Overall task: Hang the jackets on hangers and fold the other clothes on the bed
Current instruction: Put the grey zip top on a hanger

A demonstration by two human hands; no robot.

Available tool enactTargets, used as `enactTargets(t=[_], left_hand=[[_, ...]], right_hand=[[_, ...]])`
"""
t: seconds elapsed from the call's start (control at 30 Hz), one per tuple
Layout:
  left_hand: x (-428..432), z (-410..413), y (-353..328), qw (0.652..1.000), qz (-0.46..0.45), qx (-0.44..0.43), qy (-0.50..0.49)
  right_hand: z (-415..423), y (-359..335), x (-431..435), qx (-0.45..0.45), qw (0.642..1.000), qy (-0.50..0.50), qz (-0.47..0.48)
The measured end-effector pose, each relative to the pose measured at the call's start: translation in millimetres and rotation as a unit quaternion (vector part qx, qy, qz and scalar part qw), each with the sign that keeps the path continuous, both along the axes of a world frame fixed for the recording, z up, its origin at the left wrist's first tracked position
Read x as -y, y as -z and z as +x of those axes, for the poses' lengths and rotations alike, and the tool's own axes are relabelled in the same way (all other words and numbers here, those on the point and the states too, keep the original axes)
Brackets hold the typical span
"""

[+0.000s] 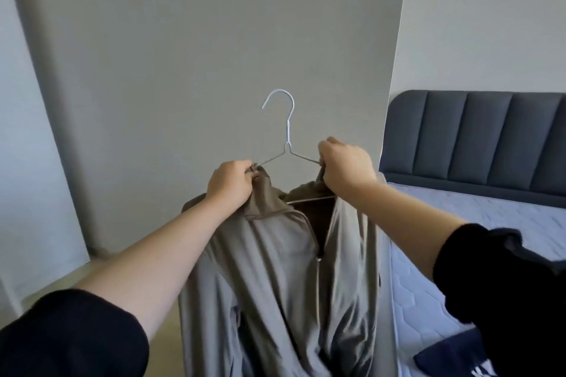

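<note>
Head view: both forearms are seen stretched forward and upward before a grey wall [183, 40], with the work held between them.
Left hand [229, 182]: fingers curled, pinching collar fabric together with the near tip of the wire; held slightly lower than the other hand.
Hanger [288, 135]: thin wire, spanned from hand to hand, long axis roughly level across the view; hook upright above the midpoint, caught on nothing, its opening turned toward the left hand.
Jacket [275, 269]: grey-brown, zip front part open, draped straight down below both hands; the lower wire bar is exposed just under the right hand, so that shoulder is judged not fully seated.
Right hand [346, 167]: fingers closed round the wire arm and the fabric beneath it, wrist raised.
Deciding relation: the unseated shoulder lies directly under the right hand, which is therefore judged the nearer one for drawing fabric outward over the wire end.
Bed [490, 223]: right of and below the right hand; a dark garment [444, 358] lies at its near edge, not yet folded.
</note>
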State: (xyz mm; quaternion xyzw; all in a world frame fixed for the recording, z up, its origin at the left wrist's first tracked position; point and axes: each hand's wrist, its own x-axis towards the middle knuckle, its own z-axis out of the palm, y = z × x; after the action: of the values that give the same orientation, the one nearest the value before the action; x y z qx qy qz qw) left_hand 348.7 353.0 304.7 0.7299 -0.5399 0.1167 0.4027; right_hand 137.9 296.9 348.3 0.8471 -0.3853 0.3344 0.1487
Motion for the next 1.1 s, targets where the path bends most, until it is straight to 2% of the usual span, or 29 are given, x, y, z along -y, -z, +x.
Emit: enactTargets(t=[0.03, 0.07, 0.1, 0.13, 0.17, 0.2, 0.27, 0.3, 0.33, 0.4, 0.43, 0.53, 0.63, 0.77, 0.9, 0.97, 1.0, 1.07, 1.1], left_hand=[[-0.3, -0.9, 0.9, 1.0, 0.003, -0.001, 0.003], [-0.5, -1.4, 1.1, 1.0, 0.004, -0.002, 0.005], [-0.7, -1.3, 1.2, 1.0, 0.002, -0.005, 0.006], [-0.9, -1.1, 0.7, 1.0, -0.001, -0.006, 0.004], [-1.8, -0.7, -0.2, 1.0, -0.003, -0.005, 0.0], [-2.8, -0.2, -1.2, 1.0, -0.003, -0.005, -0.002], [-4.8, 1.6, -2.1, 1.0, 0.003, -0.003, 0.006], [-5.2, 2.5, -2.1, 1.0, 0.009, -0.004, 0.015], [-5.6, 2.4, -2.2, 1.0, 0.015, -0.007, 0.024], [-4.9, -1.6, -1.3, 0.999, 0.016, -0.004, 0.046], [-3.8, -4.8, -0.4, 0.998, 0.016, 0.001, 0.057], [1.2, -11.7, 3.5, 0.996, 0.018, 0.0, 0.087], [4.2, -9.4, 4.2, 0.995, -0.041, -0.034, 0.088], [2.9, -2.9, 9.0, 0.991, -0.113, -0.046, -0.045], [0.3, -3.1, 15.0, 0.984, -0.113, 0.001, -0.141], [1.7, 0.8, 17.8, 0.986, -0.044, -0.067, -0.148], [3.2, 2.3, 19.6, 0.982, 0.028, -0.126, -0.139], [5.2, 4.0, 24.5, 0.94, 0.146, -0.3, -0.072], [4.0, 3.0, 25.9, 0.912, 0.15, -0.38, -0.023]], right_hand=[[2.1, 6.0, -2.9, 0.091, 0.995, -0.043, 0.028], [4.3, 11.0, -4.6, 0.136, 0.983, -0.097, 0.071], [5.9, 16.5, -5.2, 0.122, 0.974, -0.147, 0.126], [5.3, 22.4, -5.5, 0.071, 0.965, -0.171, 0.186], [2.3, 26.3, -3.1, 0.04, 0.96, -0.169, 0.222], [-2.7, 26.4, 2.2, 0.063, 0.961, -0.15, 0.222], [-16.3, 22.5, 19.4, 0.166, 0.97, -0.087, 0.152], [-22.6, 20.2, 27.4, 0.167, 0.973, -0.062, 0.145], [-26.6, 18.9, 33.4, 0.133, 0.974, -0.046, 0.179], [-26.0, 21.3, 39.8, 0.062, 0.949, -0.051, 0.304], [-22.4, 25.6, 38.7, 0.052, 0.938, -0.06, 0.336], [-9.2, 39.0, 34.2, 0.102, 0.938, -0.09, 0.318], [-3.0, 45.7, 32.1, 0.188, 0.941, -0.073, 0.272], [-1.3, 45.7, 31.7, 0.225, 0.941, -0.059, 0.248], [0.7, 48.2, 28.6, 0.223, 0.947, -0.035, 0.227], [-1.0, 50.5, 29.1, 0.234, 0.944, -0.03, 0.229], [-1.7, 51.9, 29.1, 0.239, 0.943, -0.031, 0.231], [-2.7, 55.4, 28.3, 0.247, 0.94, -0.035, 0.235], [-3.5, 57.1, 27.8, 0.245, 0.939, -0.038, 0.24]])
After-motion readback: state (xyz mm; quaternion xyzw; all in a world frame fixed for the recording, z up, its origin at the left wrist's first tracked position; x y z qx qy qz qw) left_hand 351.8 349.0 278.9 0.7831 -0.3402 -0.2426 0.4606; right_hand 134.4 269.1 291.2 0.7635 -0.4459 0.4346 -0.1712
